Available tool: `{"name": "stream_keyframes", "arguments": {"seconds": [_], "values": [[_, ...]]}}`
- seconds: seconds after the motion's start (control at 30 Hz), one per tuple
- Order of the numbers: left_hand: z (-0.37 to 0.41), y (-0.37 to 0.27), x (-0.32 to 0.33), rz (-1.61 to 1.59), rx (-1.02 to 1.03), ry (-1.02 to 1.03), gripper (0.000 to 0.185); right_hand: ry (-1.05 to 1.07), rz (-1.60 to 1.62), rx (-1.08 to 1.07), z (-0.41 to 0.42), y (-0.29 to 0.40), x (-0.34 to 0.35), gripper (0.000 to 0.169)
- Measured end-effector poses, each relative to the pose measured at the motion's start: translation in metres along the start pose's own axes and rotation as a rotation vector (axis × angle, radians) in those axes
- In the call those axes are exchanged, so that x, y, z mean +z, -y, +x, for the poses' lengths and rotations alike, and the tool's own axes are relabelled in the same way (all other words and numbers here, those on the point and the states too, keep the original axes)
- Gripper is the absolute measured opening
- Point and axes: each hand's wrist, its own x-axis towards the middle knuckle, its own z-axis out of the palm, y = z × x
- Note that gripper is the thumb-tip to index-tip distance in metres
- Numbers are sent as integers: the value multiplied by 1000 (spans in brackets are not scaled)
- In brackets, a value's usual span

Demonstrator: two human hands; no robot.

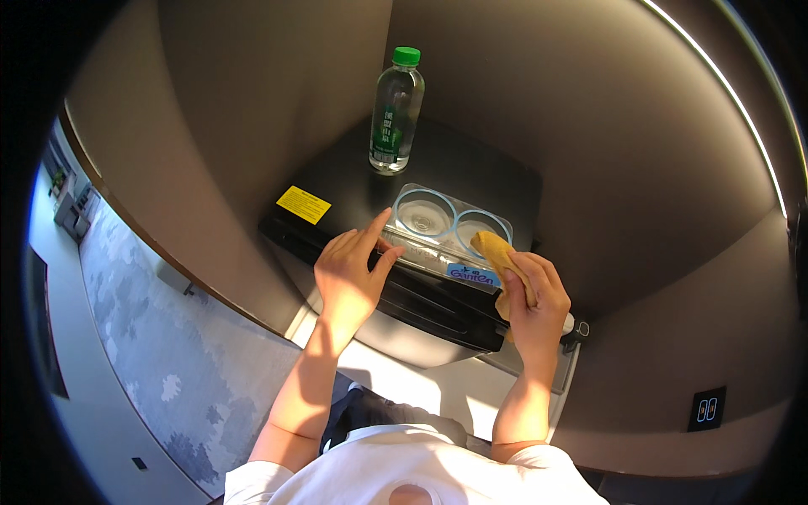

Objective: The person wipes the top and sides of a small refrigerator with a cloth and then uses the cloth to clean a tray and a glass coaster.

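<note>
A clear plastic holder (424, 254) with two round, blue-rimmed wells stands at the front of a black appliance top (470, 165). Its front bears a blue Ganten label (472, 275). My left hand (349, 274) is at the holder's left end, fingers apart. The index fingertip is beside the end wall and the thumb in front; whether they press on it I cannot tell. In my right hand (536, 300) a folded yellow cloth (495, 247) is pinched between thumb and fingers. The cloth's upper end lies over the rim of the right well, and its lower folds hang past the front corner.
A water bottle (394, 120) with a green cap stands upright behind the holder. A yellow sticker (303, 204) is on the appliance's left front. Brown walls (480, 69) close in behind and at the right, where a wall switch panel (706, 409) sits low.
</note>
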Motion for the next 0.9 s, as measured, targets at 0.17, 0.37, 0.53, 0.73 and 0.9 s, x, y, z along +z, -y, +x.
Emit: {"name": "stream_keyframes", "arguments": {"seconds": [0.17, 0.37, 0.53, 0.73, 0.9], "values": [[0, 1, 0, 15, -18, 1, 48, 20, -107, 37, 1, -4, -12, 17], [2, -1, 0, 30, -29, 11, 46, -276, -378, 133, 9, -12, -23, 15], [1, 1, 1, 28, -33, 19, 47, -207, -230, -8, 12, 8, -5, 23], [0, 1, 0, 23, -23, 9, 47, -25, -203, -203, 9, 15, 9, 27], [0, 2, 2, 9, -25, 15, 48, 18, -223, -225, 3, 6, 3, 24]]}}
